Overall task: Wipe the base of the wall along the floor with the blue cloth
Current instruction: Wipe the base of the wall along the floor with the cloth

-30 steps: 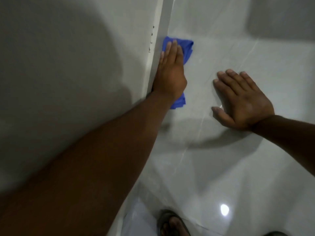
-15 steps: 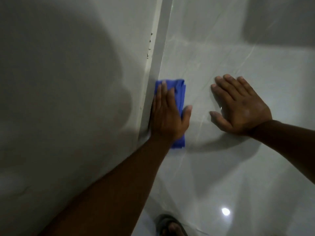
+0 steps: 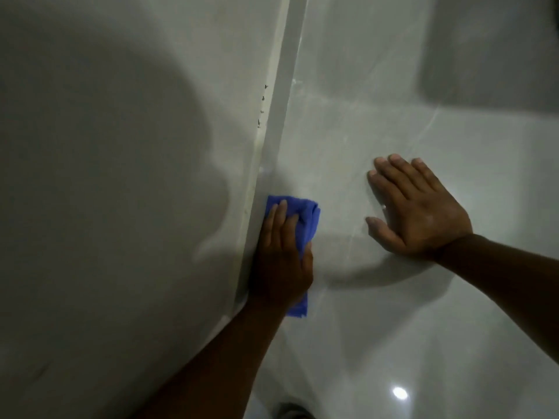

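My left hand [image 3: 281, 261] lies flat on the folded blue cloth [image 3: 308, 219] and presses it against the white skirting strip [image 3: 281, 116] where the wall meets the floor. Blue cloth shows beyond my fingertips and below my wrist; the rest is hidden under the palm. My right hand [image 3: 420, 210] rests flat on the glossy floor tile to the right, fingers spread, holding nothing.
The pale wall [image 3: 121, 176] fills the left half, with small dark specks [image 3: 262, 107] beside the strip farther along. Glossy grey floor tiles [image 3: 393, 328] fill the right half. A sandalled foot [image 3: 290, 411] shows at the bottom edge.
My left hand has drawn the blue cloth back along the skirting strip toward me, from the far stretch to the near one. The right hand stays planted on the floor.
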